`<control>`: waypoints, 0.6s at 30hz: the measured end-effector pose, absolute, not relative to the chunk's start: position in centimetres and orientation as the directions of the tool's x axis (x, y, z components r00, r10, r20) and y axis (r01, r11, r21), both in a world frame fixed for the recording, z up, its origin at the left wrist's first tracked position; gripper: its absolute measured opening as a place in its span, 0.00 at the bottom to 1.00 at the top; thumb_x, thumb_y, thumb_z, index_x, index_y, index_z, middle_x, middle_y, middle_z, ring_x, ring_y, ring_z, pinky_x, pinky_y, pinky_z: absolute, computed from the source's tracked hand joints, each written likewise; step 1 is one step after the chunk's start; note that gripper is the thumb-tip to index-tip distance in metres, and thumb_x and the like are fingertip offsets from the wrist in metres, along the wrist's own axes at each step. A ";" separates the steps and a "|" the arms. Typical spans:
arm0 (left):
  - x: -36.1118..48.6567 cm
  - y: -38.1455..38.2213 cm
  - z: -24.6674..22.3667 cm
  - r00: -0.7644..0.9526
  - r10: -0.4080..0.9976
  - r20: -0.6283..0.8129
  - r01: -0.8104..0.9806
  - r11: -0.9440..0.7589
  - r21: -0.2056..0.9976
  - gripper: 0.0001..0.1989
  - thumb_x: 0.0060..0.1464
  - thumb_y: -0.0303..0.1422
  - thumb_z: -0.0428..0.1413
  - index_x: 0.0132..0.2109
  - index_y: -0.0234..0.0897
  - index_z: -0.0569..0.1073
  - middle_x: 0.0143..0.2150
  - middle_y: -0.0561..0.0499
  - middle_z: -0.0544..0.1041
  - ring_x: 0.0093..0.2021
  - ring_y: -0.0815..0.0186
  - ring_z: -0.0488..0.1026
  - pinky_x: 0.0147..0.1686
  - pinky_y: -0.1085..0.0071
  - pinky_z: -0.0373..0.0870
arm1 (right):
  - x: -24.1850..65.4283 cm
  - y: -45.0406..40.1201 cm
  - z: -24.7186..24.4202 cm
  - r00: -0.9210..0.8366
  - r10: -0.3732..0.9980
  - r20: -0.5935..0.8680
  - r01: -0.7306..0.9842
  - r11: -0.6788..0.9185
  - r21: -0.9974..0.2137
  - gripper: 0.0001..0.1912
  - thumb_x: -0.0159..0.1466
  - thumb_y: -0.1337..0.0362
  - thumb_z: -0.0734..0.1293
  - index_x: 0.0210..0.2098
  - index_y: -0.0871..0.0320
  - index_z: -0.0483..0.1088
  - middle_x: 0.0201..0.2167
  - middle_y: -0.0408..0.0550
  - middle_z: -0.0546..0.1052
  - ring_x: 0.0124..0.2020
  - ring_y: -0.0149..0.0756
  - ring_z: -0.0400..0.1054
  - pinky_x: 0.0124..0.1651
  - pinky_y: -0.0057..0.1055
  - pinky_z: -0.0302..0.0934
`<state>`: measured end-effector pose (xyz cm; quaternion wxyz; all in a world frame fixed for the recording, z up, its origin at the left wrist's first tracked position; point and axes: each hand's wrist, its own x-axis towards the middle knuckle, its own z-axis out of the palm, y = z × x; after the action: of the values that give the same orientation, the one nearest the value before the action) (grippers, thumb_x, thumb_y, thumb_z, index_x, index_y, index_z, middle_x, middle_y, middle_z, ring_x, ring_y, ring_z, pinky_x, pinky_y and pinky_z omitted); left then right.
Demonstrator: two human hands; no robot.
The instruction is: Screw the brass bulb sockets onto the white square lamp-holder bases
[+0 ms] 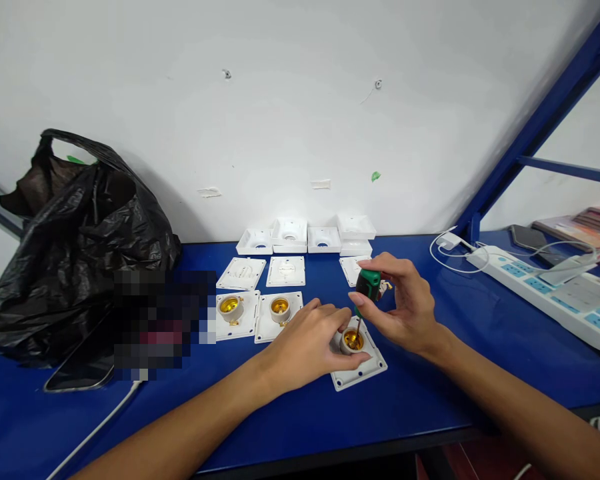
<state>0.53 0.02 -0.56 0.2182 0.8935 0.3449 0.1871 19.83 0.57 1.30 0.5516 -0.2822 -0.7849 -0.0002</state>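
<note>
In my right hand (403,303) is a green and black screwdriver (369,287), held nearly upright by its handle. Its shaft reaches down into the brass-lined lamp socket (353,341) on a square white plate (363,373). My left hand (315,340) grips that lamp socket, thumb at the near side and fingers at the far side. Left of it, two more white plates lie flat, each bearing a lamp socket (280,308) with brass inside. Behind them rest flat white plates (286,271). A small brass and white part partly shows behind my right hand.
White square covers (324,240) stand along the wall, some stacked. A black plastic bag (80,253) and a phone (80,363) are at the left, beside a pixelated patch. To the right lie a white power strip (550,293), cables, another phone (533,241) and booklets (580,227).
</note>
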 end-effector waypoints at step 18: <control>0.5 -0.1 -0.5 0.696 0.694 0.186 0.536 -0.673 0.510 0.17 0.58 0.45 0.65 0.40 0.39 0.69 0.36 0.52 0.76 0.37 0.60 0.73 0.49 0.56 0.69 | 19.7 0.7 1.8 -0.269 0.378 0.886 0.351 0.895 -0.275 0.30 0.61 0.72 0.76 0.59 0.50 0.67 0.32 0.40 0.72 0.29 0.33 0.64 0.27 0.32 0.62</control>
<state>0.45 -0.05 -0.50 0.2134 0.8957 0.3432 0.1854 19.71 0.70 1.80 0.5596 -0.2287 -0.7965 0.0117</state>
